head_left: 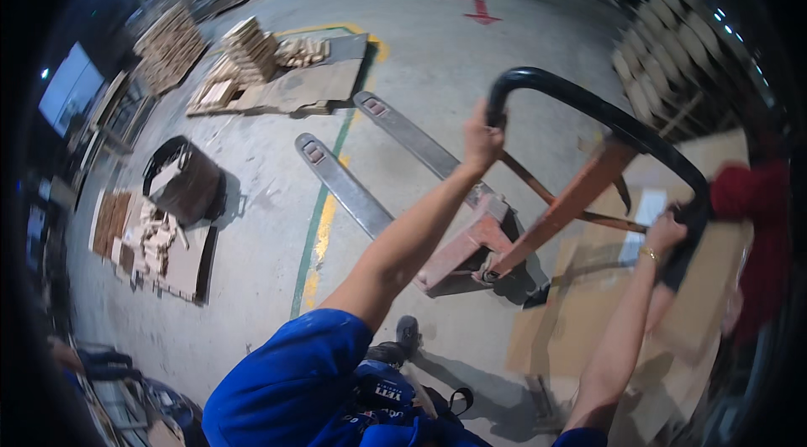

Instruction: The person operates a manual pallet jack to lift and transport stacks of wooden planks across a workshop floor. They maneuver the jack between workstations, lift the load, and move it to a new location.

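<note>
Offcuts of pale, blocky wood lie heaped on the floor to my left, just beside a dark, rounded, scuffed bin. Beyond, squared light-wood pieces are stacked crosswise on a flat brown board.

In the middle stands a red-orange pallet truck, its paint worn, two long dull-grey metal forks reaching away to the far left; one crosses a green-and-yellow floor line. The left grip is wrapped round the left side of the truck's black, tubular loop handle.

I'd judge the step in hand to be steering the truck; the next move probably calls for an even hold and watching the right side. There the right grip looks closed on the loop, fingertips blurred, near smooth tan cardboard. At far right, a co-worker's red sleeve is close by the handle; I can't tell whether they touch.
</note>
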`<action>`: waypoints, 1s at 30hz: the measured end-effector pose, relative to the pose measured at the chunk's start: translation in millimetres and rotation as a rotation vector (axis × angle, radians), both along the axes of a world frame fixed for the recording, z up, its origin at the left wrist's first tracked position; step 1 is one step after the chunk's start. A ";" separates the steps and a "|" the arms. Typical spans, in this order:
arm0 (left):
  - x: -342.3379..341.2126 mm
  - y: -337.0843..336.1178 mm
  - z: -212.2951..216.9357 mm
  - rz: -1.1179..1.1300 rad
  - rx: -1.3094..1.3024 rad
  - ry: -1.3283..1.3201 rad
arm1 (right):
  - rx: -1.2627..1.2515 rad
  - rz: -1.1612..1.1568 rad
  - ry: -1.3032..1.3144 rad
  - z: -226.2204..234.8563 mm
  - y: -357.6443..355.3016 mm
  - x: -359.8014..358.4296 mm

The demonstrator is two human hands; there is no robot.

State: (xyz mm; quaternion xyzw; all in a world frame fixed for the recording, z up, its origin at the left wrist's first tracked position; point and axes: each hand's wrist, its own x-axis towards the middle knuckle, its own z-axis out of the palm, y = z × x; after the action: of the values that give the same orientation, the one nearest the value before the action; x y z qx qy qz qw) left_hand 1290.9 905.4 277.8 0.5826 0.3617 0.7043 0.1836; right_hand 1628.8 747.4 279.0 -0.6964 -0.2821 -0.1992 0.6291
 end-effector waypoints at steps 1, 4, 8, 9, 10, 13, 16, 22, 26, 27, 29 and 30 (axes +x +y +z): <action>12.5 26.4 1.9 -0.043 0.007 -0.024 | 0.087 0.082 0.019 9.5 41.6 4.6; 46.2 90.8 -15.7 -0.050 -0.036 0.001 | 0.134 0.059 -0.052 -20.1 84.1 38.0; 99.5 182.1 -10.9 -0.061 -0.048 0.043 | 0.124 -0.160 -0.263 -14.5 136.2 61.6; 112.5 205.2 -10.3 -0.038 -0.039 0.053 | 0.133 -0.178 -0.335 -7.5 151.3 62.8; 122.4 226.8 -10.9 -0.034 -0.029 0.054 | 0.117 -0.135 -0.286 -5.9 169.0 68.5; 179.5 282.2 -1.7 -0.012 -0.018 0.085 | 0.104 -0.076 -0.172 -3.6 207.6 111.0; 232.5 324.0 6.5 -0.040 -0.015 0.054 | 0.212 -0.084 -0.111 -7.5 250.2 159.8; 314.2 399.4 8.8 0.047 0.013 0.011 | 0.080 -0.039 -0.053 9.3 360.6 255.4; 363.8 454.1 5.3 0.123 -0.105 0.059 | 0.087 0.049 -0.038 0.0 430.5 329.6; 379.8 467.4 5.4 0.127 -0.106 0.055 | 0.039 -0.006 -0.026 1.7 450.1 348.6; 402.0 498.6 12.6 0.182 -0.088 0.051 | 0.003 0.025 0.114 18.3 507.2 367.2; 413.6 515.7 20.3 0.158 -0.083 0.025 | 0.028 0.048 0.093 19.2 526.0 393.5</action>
State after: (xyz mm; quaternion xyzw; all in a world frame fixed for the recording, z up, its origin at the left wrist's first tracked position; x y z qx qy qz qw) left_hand 1704.5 1421.1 298.1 0.5529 0.4376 0.6937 0.1469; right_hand 2022.3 1273.3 298.2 -0.6890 -0.2666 -0.1553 0.6558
